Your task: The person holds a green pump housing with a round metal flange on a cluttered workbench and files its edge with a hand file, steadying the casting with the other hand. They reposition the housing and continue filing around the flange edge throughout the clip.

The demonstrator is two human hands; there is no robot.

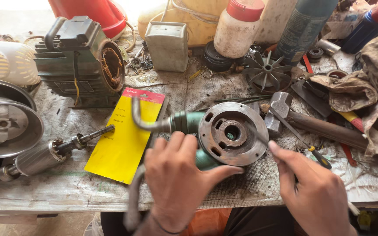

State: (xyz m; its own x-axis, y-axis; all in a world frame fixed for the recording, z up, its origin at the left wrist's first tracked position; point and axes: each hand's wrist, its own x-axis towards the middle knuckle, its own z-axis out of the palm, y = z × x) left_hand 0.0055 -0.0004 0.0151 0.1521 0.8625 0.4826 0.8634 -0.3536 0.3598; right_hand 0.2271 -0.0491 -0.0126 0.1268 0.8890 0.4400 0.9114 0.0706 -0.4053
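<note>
While my left hand (pixel 176 175) clamps the green pump housing (pixel 217 135), it looks heavy, rigid, greasy. My right hand (pixel 311 192) pinches a thin tool (pixel 259 139) against its round face, beside that grip.

Green pump body (pixel 184 124) with a rusty grey faceplate (pixel 232 133), bright yellow card (pixel 121 144) topped by a red strip, dark green motor (pixel 77 61) showing copper windings, white jar (pixel 237 28) with a red lid, red bucket (pixel 92 11) behind

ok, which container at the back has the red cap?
The white plastic jar, centre back. The grey metal box and the dark green cylinder show none.
</note>
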